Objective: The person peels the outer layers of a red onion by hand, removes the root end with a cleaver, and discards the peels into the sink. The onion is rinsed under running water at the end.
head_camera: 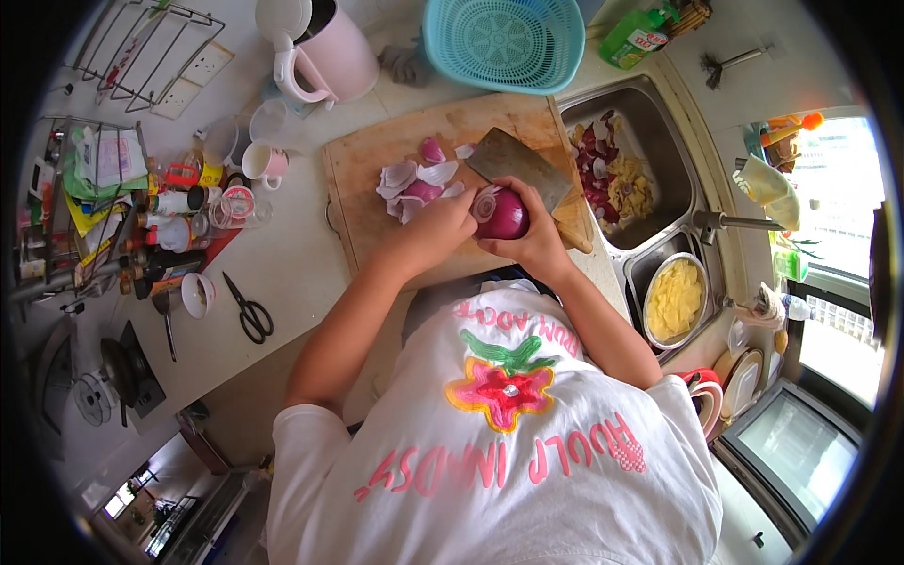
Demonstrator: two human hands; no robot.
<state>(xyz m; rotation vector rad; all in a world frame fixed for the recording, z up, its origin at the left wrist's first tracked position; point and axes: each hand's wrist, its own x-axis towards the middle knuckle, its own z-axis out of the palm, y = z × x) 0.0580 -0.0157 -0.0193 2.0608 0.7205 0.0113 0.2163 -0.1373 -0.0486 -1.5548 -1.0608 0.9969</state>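
Observation:
My right hand (534, 236) holds a red onion (503, 213) above the near part of a wooden cutting board (374, 141). At the onion's cut end, the fingertips of my left hand (445, 229) touch its surface; whether they grip a bit of skin cannot be told. Just beyond my hands a cleaver (519, 168) lies flat on the board, its wooden handle (575, 239) pointing back toward me on the right. Left of the onion, pale onion skins (397, 178) lie around another red onion piece (424, 191). A small purple piece (432, 150) rests farther back.
A blue plastic basket (505, 42) and a pink electric kettle (339, 53) stand behind the board. At right, the sink (657, 127) holds peelings (607, 169) and a bowl of sliced yellow food (676, 296). Black scissors (247, 311), a mug (265, 162) and bottles are at left.

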